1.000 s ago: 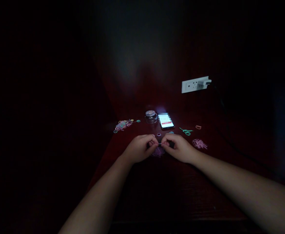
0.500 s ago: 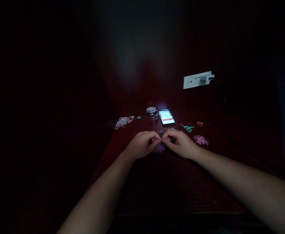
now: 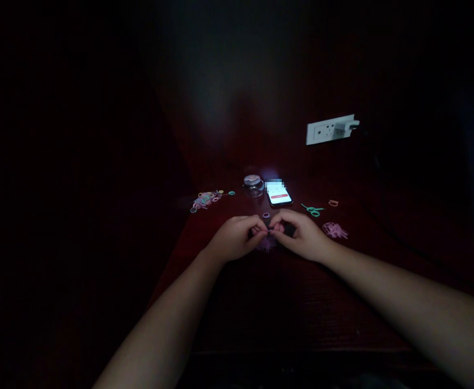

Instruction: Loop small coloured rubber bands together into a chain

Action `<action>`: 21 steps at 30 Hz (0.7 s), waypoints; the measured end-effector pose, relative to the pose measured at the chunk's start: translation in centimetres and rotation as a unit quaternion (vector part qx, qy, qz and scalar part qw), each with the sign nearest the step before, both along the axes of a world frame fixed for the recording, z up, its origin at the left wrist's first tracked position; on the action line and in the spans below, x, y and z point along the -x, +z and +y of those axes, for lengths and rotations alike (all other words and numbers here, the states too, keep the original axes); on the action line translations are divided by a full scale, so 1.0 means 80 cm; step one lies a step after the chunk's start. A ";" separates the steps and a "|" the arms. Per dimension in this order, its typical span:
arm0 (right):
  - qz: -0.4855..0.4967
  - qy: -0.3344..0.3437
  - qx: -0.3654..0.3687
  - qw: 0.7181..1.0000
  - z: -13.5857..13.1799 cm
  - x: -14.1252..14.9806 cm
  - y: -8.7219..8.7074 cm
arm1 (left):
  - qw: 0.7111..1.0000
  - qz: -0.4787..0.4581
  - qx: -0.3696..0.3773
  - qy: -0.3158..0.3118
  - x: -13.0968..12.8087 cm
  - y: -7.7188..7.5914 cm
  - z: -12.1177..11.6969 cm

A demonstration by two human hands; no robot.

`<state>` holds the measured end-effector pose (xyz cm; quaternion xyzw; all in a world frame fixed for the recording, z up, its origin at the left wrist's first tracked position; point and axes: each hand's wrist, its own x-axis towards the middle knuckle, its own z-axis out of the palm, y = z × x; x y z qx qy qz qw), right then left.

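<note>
Dim counter (image 3: 261, 302) | left hand (image 3: 235, 237) and right hand (image 3: 305, 237): fingers pinching tiny purplish piece (image 3: 269, 231), gap narrower than a second ago | purple strands (image 3: 266, 245) just below fingers | phone (image 3: 280, 196) beyond them

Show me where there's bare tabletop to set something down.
Widest: the tabletop between the left forearm and right forearm. Smaller: between left hand and jar. Crowded: around the right hand, with phone, green looped item, pink bands and purple bands.
</note>
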<state>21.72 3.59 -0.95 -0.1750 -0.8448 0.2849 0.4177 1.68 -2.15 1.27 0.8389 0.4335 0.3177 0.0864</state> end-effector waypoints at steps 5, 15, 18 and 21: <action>-0.005 0.013 -0.027 1.000 -0.001 -0.001 0.003 | 1.000 0.000 0.009 -0.009 0.001 0.001 0.000; -0.017 0.020 -0.029 0.999 -0.005 0.000 0.008 | 1.000 0.006 0.018 -0.008 0.001 0.003 0.000; -0.021 0.018 -0.036 0.999 -0.005 -0.001 0.008 | 1.000 0.009 0.015 -0.009 0.001 0.004 0.000; -0.020 0.013 -0.035 0.999 -0.004 -0.001 0.006 | 1.000 0.010 0.019 -0.010 0.001 0.004 -0.001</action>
